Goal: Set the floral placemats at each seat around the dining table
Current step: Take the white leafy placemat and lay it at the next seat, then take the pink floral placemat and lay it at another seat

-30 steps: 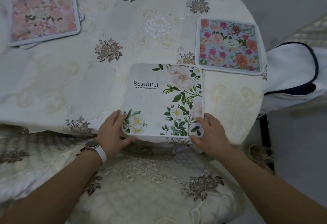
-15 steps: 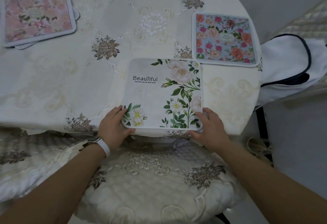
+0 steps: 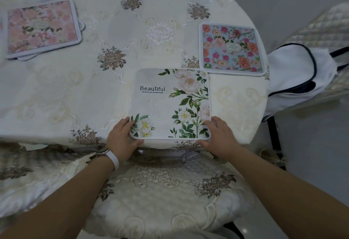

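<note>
The cream embroidered-cloth counter [image 3: 75,91] carries the white leaf-printed square placemat [image 3: 160,106] at its 6 o'clock edge, a blue floral placemat [image 3: 230,47] at 2 and a pink floral stack [image 3: 41,29] at 10. On my left hand [image 3: 120,138] and right hand [image 3: 219,136] the fingers are clamped on the white mat's near corners. It looks squared, so next I let go and fetch from the stack, whose count I cannot make out.

Cream embroidered tablecloth [image 3: 56,91] with brown flower motifs covers the tabletop. Matching quilted seat cushion [image 3: 160,197] on the near chair, tucked under the table edge. White bag with dark trim [image 3: 294,80] lies on the right-hand quilted chair [image 3: 328,29]. Pale glossy floor [image 3: 311,153].
</note>
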Demonstrator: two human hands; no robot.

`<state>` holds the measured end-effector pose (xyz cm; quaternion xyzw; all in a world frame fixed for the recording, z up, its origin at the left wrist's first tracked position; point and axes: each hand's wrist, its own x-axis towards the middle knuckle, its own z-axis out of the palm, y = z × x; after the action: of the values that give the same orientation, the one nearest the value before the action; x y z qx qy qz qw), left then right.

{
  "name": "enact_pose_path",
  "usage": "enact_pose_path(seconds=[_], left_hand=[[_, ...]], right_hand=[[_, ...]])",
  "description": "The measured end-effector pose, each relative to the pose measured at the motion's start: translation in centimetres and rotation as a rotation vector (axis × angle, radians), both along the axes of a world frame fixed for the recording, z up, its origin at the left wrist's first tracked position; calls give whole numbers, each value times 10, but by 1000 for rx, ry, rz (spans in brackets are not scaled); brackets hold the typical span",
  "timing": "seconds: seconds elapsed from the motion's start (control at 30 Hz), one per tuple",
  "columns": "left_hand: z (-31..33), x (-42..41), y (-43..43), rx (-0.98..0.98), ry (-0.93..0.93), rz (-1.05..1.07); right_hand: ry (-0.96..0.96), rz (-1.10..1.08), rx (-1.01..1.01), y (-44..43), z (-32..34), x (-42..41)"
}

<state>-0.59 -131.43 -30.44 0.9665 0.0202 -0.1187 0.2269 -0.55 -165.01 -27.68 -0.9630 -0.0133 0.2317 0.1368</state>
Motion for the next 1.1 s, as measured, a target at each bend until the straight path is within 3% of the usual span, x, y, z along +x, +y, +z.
enact_pose_path(seconds=[0.17, 0.37, 0.6, 1.1], left_hand=[[24, -3, -4, -145, 23, 31], [70, -8, -9, -95, -205, -60], [115, -33, -2, 79, -282, -67], [180, -206, 59, 222, -267, 310]], right_hand=[[-32, -30, 39, 7, 28, 3], [-187, -18, 37, 21, 68, 2], [-248, 163, 69, 39, 93, -4], [-359, 734, 186, 159, 141, -54]])
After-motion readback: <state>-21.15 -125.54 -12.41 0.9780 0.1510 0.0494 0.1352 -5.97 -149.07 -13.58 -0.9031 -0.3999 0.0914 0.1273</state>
